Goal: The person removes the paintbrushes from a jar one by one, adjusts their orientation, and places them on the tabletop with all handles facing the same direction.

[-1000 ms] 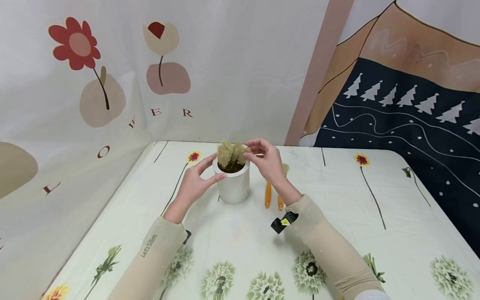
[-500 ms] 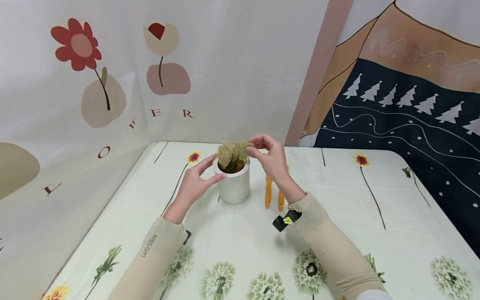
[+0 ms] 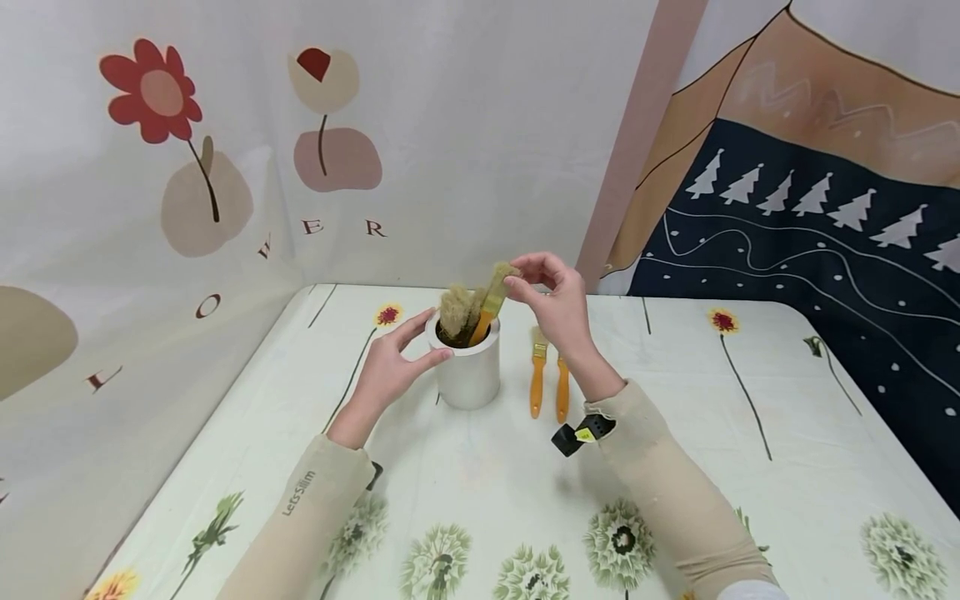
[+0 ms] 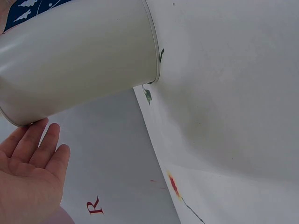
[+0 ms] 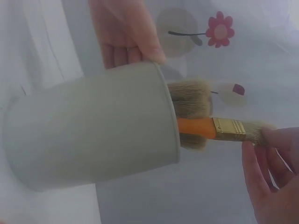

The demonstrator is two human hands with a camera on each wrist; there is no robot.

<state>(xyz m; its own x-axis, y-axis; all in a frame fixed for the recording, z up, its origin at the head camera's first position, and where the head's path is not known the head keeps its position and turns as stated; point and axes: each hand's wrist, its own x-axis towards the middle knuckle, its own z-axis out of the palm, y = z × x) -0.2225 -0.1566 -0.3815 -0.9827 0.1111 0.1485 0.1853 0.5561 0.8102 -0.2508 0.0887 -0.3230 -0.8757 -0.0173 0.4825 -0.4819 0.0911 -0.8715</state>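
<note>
A tall white cylindrical pot [image 3: 469, 379] stands upright on the table, with several bristle-up paintbrushes [image 3: 454, 312] in it. My left hand [image 3: 381, 367] holds the pot at its rim, thumb at the front and fingers round the far left side. In the left wrist view, those fingertips [image 4: 41, 122] touch the pot wall. My right hand [image 3: 558, 304] pinches one paintbrush [image 3: 491, 302] by its bristles. That brush leans to the right, its metal ferrule and part of its orange handle [image 5: 196, 127] above the rim. The lower end of the handle is hidden inside the pot.
Two orange-handled paintbrushes, a left one [image 3: 537, 379] and a right one [image 3: 562, 396], lie side by side right of the pot. My right forearm partly covers the right one. A flower-printed cloth [image 3: 465, 467] covers the table, and printed fabric hangs behind.
My right hand has moved up and to the right, drawing one paintbrush partly out of the pot, so its orange handle now shows. My left hand and the pot have stayed in place.
</note>
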